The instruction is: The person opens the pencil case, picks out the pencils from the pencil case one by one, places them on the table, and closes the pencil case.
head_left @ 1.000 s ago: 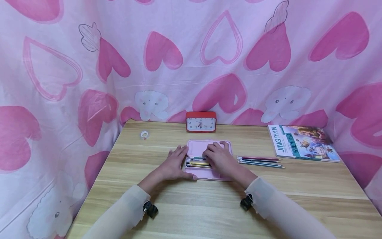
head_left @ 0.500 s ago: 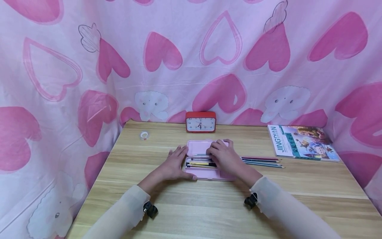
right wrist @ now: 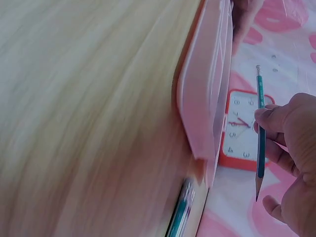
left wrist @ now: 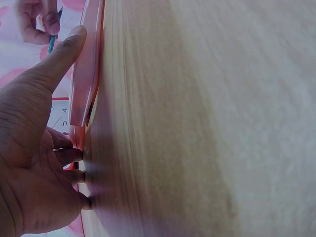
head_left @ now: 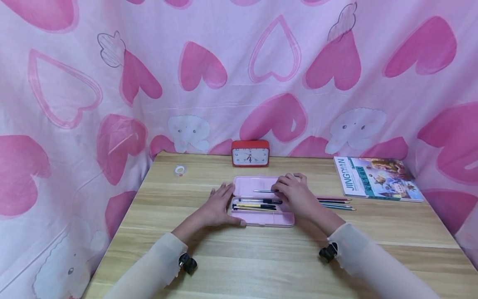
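Observation:
A pink pencil case (head_left: 254, 217) lies unfolded on the table, its lid (head_left: 244, 185) laid back. Inside are a clear pen with a black cap (head_left: 261, 201), a yellow-and-black pen (head_left: 254, 205) and other thin sticks. My left hand (head_left: 216, 209) steadies the case's left end, thumb (left wrist: 69, 49) straight along the front wall, fingertips down beside it. Above the case's right part, my right hand (head_left: 296, 197) pinches a green pencil (right wrist: 260, 94) between thumb and fingers. The sharpened tip points down in the right wrist view, with the clock behind it.
Several pencils (head_left: 336, 204) lie on the table right of the case, partly behind the right hand. A red clock (head_left: 250, 155) stands at the back by the pink curtain (head_left: 209, 99). A tape roll (head_left: 180, 170) is at back left, a book (head_left: 377, 178) at back right.
My right hand has moved right and up out of the case with the green pencil, uncovering more of the pens and the right compartment. The left hand has stayed in place.

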Motion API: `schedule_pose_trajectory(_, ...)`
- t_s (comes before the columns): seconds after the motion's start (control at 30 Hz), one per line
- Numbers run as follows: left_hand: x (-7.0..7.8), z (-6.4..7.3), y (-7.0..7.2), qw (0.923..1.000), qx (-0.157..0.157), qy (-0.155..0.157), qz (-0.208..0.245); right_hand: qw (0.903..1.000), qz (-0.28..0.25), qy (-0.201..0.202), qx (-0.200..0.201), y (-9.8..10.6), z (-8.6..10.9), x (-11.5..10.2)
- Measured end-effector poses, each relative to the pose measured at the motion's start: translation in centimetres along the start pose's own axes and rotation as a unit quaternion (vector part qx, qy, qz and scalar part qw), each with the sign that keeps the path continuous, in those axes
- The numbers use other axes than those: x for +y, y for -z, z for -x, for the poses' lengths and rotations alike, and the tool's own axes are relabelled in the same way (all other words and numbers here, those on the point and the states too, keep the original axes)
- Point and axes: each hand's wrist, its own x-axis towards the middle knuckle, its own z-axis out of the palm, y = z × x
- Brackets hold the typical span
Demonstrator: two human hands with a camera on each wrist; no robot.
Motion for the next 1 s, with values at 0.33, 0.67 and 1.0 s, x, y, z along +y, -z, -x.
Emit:
schedule_pose_trajectory(0.33, 0.1, 0.1, 0.0, 1.0, -0.001, -0.001, -0.003, 0.9994, -0.007, -0.026, 0.02, 1.2, 2.0, 2.3)
schedule_pose_trajectory(0.67, 0.2, 0.2, 0.1, 1.0, 0.0, 0.002, 0.001, 0.9986, 0.005, -0.034, 0.041, 2.0, 4.4, 4.9)
schedule_pose_trajectory(1.0, -0.1, 0.0, -0.2, 1.0, 0.003, -0.002, 0.006, 0.9977, -0.004, -0.06, 0.03, 2.0, 7.6, 7.1)
